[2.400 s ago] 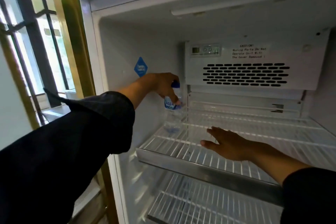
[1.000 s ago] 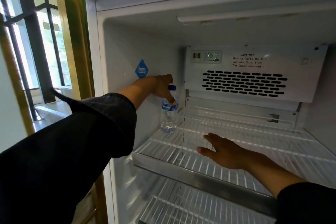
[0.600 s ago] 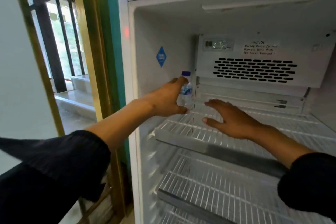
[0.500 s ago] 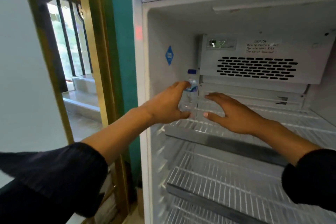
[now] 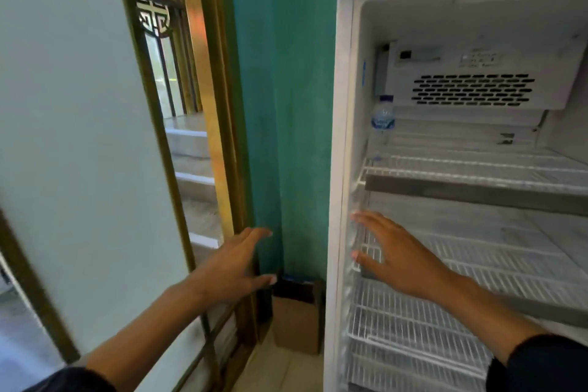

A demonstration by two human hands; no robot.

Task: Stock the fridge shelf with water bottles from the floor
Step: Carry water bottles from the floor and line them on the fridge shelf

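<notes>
Left hand [image 5: 234, 267]: empty, fingers spread, outside the fridge, in front of the green wall [image 5: 286, 105].
Right hand [image 5: 394, 254]: empty, fingers spread, at the left front edge of the lower wire shelf [image 5: 509, 267].
Cardboard box [image 5: 297, 321]: on the floor beside the fridge.
Water bottle [image 5: 382, 119]: upright, clear, blue cap, blue label; back left corner of the upper shelf [image 5: 477, 169].

I see the top wire shelf [image 5: 477, 169] in the open fridge. One water bottle [image 5: 382, 119] stands up straight on it, far back in the left corner, close to the side wall. A lower wire shelf [image 5: 496, 264] sits under it. On the floor [image 5: 286, 369] beside the fridge stands a brown cardboard box [image 5: 297, 323].
</notes>
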